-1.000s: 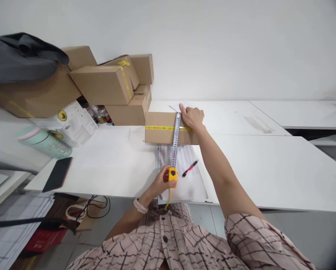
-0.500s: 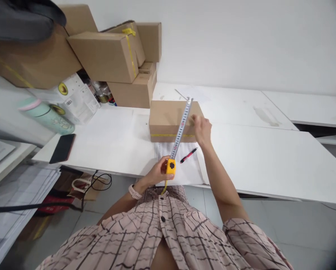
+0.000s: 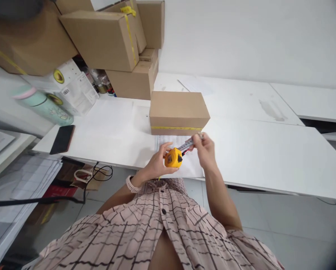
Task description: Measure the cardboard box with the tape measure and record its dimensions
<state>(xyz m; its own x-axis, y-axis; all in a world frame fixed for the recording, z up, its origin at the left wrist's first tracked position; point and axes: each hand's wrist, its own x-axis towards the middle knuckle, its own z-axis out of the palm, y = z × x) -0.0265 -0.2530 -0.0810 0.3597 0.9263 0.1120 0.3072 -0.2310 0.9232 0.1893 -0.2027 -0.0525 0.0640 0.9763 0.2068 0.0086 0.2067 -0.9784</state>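
Observation:
My left hand (image 3: 158,163) is wrapped round the yellow case of a tape measure (image 3: 173,158). A short length of its metal blade (image 3: 187,144) sticks out to the upper right. The blade's far end is pinched between the thumb and fingers of my right hand (image 3: 204,150). Just beyond both hands, a closed cardboard box (image 3: 179,110) with a yellow strip along its front lies on the white table. Beneath the tape is a printed sheet (image 3: 189,168), and a red and black pen (image 3: 185,152) on it is mostly hidden.
Stacked cardboard boxes (image 3: 100,41) stand at the back left. Near them are a mint green bottle (image 3: 44,107), a white carton with avocado pictures (image 3: 75,90) and a dark phone (image 3: 62,139). The white table (image 3: 258,157) stretches right, with a wall behind it.
The long blade has drawn back to a short length. My right hand has come down from beside the box and taken hold of the blade's end. The yellow case has turned towards the right.

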